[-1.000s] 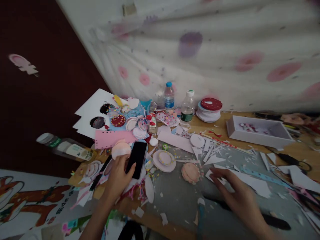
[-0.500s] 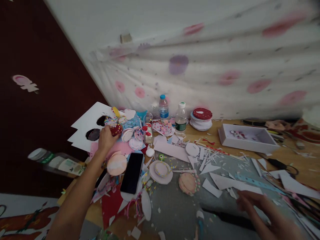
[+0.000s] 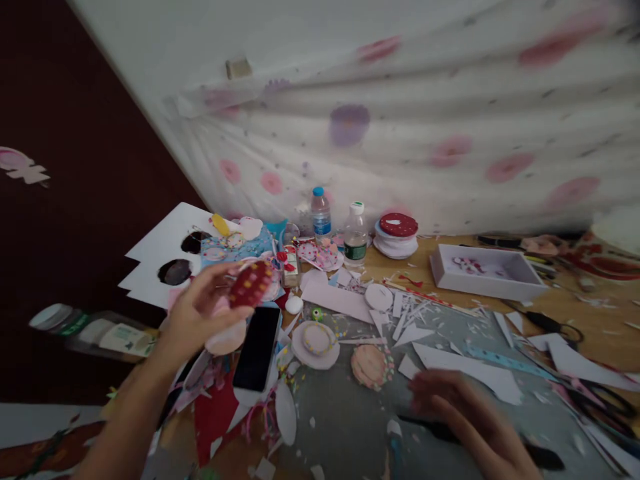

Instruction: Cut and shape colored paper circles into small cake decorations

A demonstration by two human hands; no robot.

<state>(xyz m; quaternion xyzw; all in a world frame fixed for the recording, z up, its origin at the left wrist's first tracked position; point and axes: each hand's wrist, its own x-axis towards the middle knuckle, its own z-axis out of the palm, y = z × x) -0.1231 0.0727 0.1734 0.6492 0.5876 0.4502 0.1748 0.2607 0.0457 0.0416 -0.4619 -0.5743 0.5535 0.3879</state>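
My left hand (image 3: pixel 203 310) is closed on a dark red disc (image 3: pixel 251 283) with yellow marks around its edge. It holds the disc tilted above the cluttered left side of the table, just up from a black phone (image 3: pixel 258 348). My right hand (image 3: pixel 453 403), blurred, hovers over the grey mat (image 3: pixel 340 413) with nothing visible in it and its fingers partly apart. Beneath that hand lies a dark-handled tool, partly covered. Close by sit a round peach piece with a beaded rim (image 3: pixel 369 365) and a white disc (image 3: pixel 301 347) bearing a yellow-dotted ring.
Two plastic bottles, one blue-capped (image 3: pixel 321 217) and one green-capped (image 3: pixel 355 237), stand near the curtain. Right of them are stacked discs (image 3: pixel 396 237) and a white box (image 3: pixel 480 288). Paper scraps, scissors (image 3: pixel 550 325) and a blue strip (image 3: pixel 510 364) cover the right side.
My left hand has lifted the red disc off the pile and brought it nearer and to the right. My right hand has moved left over the mat. The view has shifted slightly right.
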